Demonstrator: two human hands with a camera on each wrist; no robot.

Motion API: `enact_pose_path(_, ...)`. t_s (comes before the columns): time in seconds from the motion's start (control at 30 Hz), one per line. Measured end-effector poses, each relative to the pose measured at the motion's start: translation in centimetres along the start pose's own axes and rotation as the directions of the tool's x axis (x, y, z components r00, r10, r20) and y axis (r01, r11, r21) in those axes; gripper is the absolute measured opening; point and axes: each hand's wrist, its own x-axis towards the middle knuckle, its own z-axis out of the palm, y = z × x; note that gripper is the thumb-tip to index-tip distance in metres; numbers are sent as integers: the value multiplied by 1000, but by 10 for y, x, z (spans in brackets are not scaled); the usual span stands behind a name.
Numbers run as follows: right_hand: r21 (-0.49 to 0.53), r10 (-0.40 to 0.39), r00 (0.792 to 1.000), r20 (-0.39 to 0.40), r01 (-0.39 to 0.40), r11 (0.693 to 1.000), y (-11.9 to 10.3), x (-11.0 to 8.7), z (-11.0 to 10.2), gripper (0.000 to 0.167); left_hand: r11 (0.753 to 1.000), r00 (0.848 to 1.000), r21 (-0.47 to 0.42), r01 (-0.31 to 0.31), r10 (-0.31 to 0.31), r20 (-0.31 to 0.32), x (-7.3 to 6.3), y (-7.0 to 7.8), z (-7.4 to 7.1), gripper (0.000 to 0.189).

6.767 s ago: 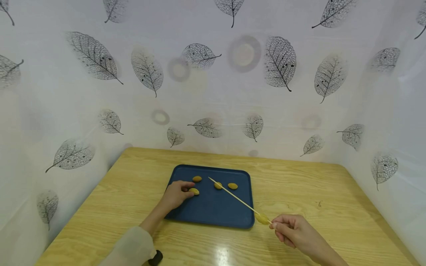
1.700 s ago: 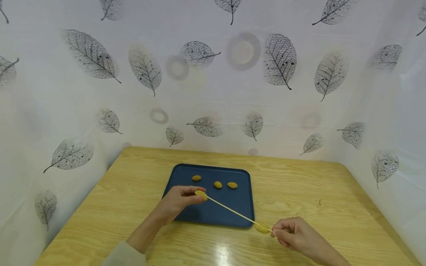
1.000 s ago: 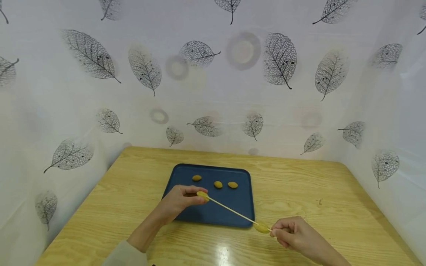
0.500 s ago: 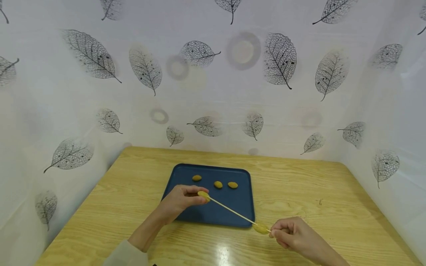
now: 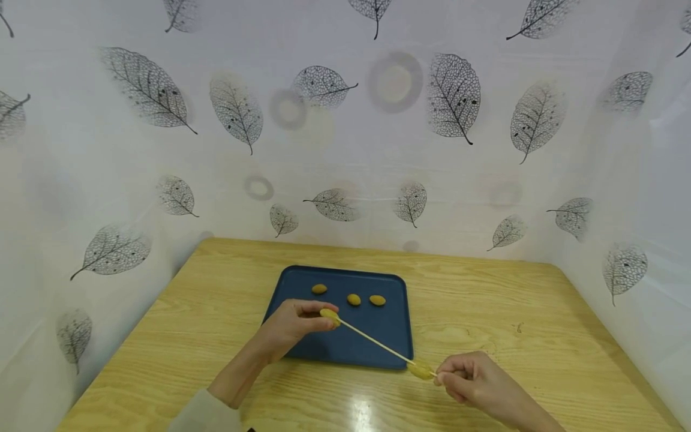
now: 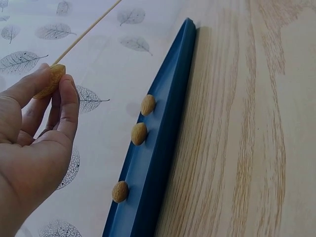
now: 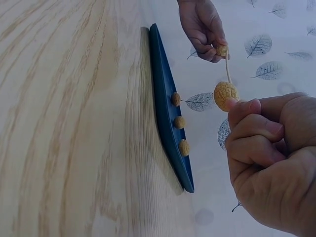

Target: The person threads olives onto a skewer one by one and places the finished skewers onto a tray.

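Observation:
A thin bamboo skewer (image 5: pixel 375 341) slants between my hands in the head view, above the front of a blue tray (image 5: pixel 387 321). My right hand (image 5: pixel 483 384) pinches its near end between thumb and finger. Just beyond those fingertips, a wrinkled yellow oval fruit (image 5: pixel 421 370), perhaps a preserved olive, is threaded on the skewer. With thumb and fingertips my left hand (image 5: pixel 286 330) pinches another such fruit (image 6: pixel 55 79) at the far end. The skewer meets that fruit; how deep it goes in is hidden.
Three more fruits lie apart in the tray's back half: one at left (image 5: pixel 319 289), one mid-tray (image 5: pixel 353 299), one to its right (image 5: pixel 377 300). The tray rests on a wooden table (image 5: pixel 486 300). Leaf-printed white curtain (image 5: pixel 345 150) surrounds the back and sides.
Earlier my left hand reached into the tray at a fruit; now it holds that fruit on the skewer's far end. In the last second the right hand has shifted slightly left.

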Motion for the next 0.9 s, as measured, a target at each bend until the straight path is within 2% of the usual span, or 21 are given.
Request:
enact_pose_path(0.4, 5, -42, 999, 30, 42, 999, -1, 5, 3, 31, 1000, 1000, -5, 20, -20, -15, 1, 0, 0, 37)
enact_pose_path(0.9, 15, -33, 999, 29, 32, 999, -3, 7, 6, 32, 1000, 1000, -23, 17, -17, -23, 0, 1, 1, 26)
